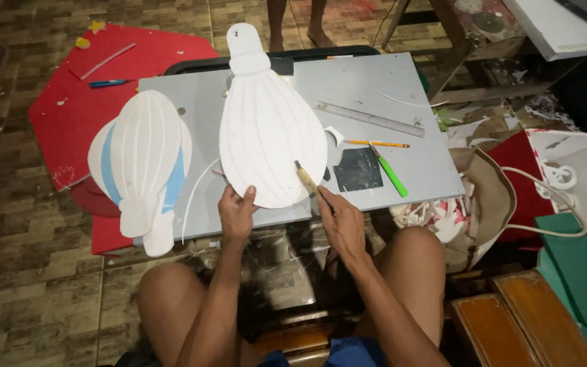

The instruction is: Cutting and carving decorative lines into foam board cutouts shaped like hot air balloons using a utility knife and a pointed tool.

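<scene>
Surface (375,88): centre of the frame, just above the person's knees.
Balloon cutout (270,129): on the surface, mid-frame.
Second cutout (145,160): left of it, overhanging the surface's left edge.
Ruler (369,119): right of the balloon cutout, upper part of the surface.
Pencil (377,143): just below the ruler.
Cutter (390,172): below the pencil.
Left hand (237,211): at the balloon cutout's lower edge.
Right hand (338,217): lower right of it, holding a knife (305,178).

Finished white balloon shape w/ blue stripes (143,163) at left edge of grey board (375,88). Metal ruler (369,118) lying diagonal, orange pencil (376,143) below it, green-handled cutter (390,171) beside dark square mat (357,169). Red foam sheet (103,88) on floor w/ blue pen (109,83). Bare feet of another person (297,27) at top
</scene>
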